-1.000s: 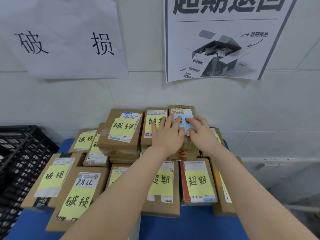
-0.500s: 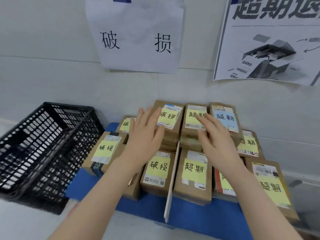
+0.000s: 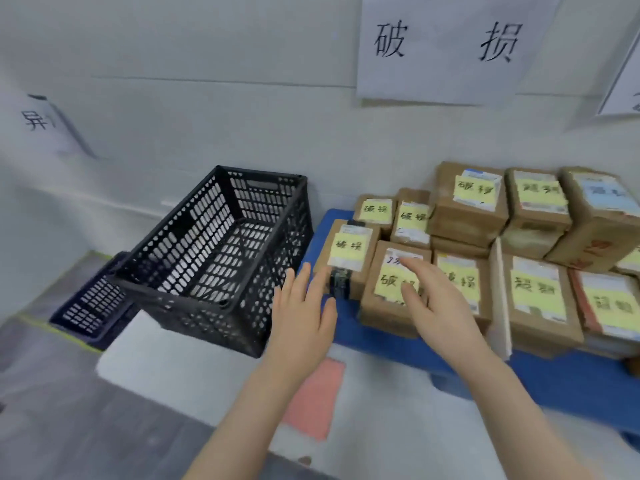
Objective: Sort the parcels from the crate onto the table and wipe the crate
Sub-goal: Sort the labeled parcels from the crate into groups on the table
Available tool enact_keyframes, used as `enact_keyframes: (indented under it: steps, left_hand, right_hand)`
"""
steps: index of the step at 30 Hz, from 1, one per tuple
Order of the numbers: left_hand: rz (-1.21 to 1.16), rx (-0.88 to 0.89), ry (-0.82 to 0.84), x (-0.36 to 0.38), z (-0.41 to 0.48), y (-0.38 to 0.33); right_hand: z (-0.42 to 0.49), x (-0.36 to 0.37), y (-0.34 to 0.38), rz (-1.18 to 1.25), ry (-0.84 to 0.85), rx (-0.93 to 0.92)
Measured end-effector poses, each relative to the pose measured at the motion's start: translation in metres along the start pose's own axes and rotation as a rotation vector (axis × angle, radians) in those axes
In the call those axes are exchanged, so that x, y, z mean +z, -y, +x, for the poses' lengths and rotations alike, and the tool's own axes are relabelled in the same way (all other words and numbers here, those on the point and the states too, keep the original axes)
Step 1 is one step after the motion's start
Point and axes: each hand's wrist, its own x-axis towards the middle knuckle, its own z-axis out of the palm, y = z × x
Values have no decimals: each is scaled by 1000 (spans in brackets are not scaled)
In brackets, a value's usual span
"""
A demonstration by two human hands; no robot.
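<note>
Pale wall tiles [image 3: 207, 98] back the scene, and at far left a small dark basket [image 3: 91, 306] sits low beside the black crate [image 3: 214, 258], on a white surface [image 3: 156, 368] just left of the blue table [image 3: 554, 382]. Both of the 2 hands are spread open and hold nothing. The left hand [image 3: 301, 317] hangs by the crate's corner, over a pink sheet [image 3: 315, 400] (cloth or paper, unclear), and the right hand [image 3: 436, 299] is held over the front parcels [image 3: 536, 296], brown boxes with yellow notes on the table.
</note>
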Motion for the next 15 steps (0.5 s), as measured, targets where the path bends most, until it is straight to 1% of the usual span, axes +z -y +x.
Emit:
enact_keyframes:
  steps: [2, 7, 11, 15]
  left_hand:
    - [51, -18, -2, -20, -18, 37]
    - [118, -58, -6, -65, -29, 104]
    - [106, -30, -35, -84, -21, 127]
    - [127, -46, -22, -87, -12, 149]
  right_hand:
    - [-14, 41, 18, 41, 8, 40]
    - [-23, 121, 72, 40, 76, 38]
    - [-16, 146, 103, 34, 109, 16]
    - [2, 158, 114, -1, 118, -10]
